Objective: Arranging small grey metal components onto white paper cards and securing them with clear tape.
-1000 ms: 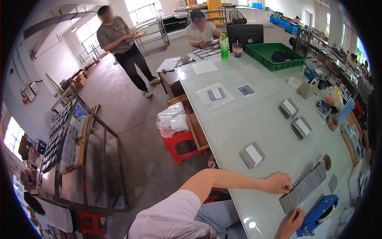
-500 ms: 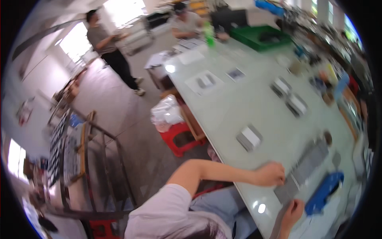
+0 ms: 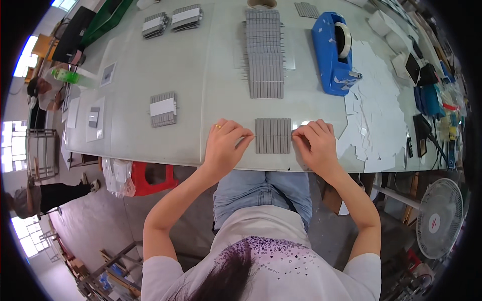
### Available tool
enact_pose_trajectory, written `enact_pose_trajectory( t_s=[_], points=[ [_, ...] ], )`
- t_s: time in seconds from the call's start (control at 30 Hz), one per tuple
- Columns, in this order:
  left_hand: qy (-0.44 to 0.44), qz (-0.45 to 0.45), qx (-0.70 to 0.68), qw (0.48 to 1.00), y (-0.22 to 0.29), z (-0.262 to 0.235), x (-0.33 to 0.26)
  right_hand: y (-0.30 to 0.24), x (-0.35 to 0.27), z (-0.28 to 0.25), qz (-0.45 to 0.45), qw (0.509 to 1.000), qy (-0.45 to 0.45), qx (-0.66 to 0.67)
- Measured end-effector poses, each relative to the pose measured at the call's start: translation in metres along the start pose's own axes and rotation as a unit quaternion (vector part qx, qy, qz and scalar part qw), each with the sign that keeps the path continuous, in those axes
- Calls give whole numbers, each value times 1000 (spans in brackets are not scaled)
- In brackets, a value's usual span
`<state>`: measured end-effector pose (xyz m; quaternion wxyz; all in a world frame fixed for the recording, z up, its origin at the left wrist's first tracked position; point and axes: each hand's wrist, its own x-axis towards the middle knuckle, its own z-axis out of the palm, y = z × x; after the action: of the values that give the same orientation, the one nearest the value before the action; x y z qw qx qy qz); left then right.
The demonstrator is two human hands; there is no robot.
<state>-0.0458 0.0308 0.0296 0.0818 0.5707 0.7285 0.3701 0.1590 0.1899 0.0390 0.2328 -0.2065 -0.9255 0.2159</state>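
One grey slatted panel (image 3: 273,144): roughly square, flat on the table (image 3: 221,65) close to its near edge, between the two hands; narrow slats run from near to far, dark gaps show between them, and a thin pale line crosses the middle from left to right.
Left hand (image 3: 223,148): thumb and forefinger brought together in a pinch at the panel's left edge, by the end of the pale line; what lies between the fingertips is too small to tell.
Right hand (image 3: 319,149): the same pinch at the right edge, the held end likewise too fine to make out.
Row of panels (image 3: 266,65): overlapping grey pieces directly beyond, taking up the far side, with thin ends sticking out left and right.
Tape dispenser (image 3: 327,60): blue and scuffed, far right of the panel, near the row, a roll fitted in it.
White sheets (image 3: 379,110): ragged, overlapping, spread to the right of the right hand.
White-banded bundle (image 3: 163,108): grey, left of the left hand, well apart.
Two more bundles (image 3: 186,18): side by side, far left.
Cardboard ring (image 3: 261,4): at the row's far end.
Fan (image 3: 438,220): round and caged, near right, off the table.
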Motion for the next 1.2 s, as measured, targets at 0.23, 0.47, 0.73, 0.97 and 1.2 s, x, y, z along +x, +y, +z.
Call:
enact_pose_trajectory(
  t_s=[0.23,0.47,0.73,0.97,1.2],
  points=[
    [37,43,88,994,7,-13,-19,13,-32,-39,26,995,49,-81],
    [66,36,99,992,15,-18,-41,19,-79,-57,51,993,41,-96],
    [111,64,39,991,9,8,-35,25,-126,-45,-30,982,49,-180],
    [165,81,11,983,8,17,-38,30,-87,-46,200,934,278,105],
    [151,16,-203,967,59,1,-40,-36,-58,-24,265,904,21,334]
  ],
)
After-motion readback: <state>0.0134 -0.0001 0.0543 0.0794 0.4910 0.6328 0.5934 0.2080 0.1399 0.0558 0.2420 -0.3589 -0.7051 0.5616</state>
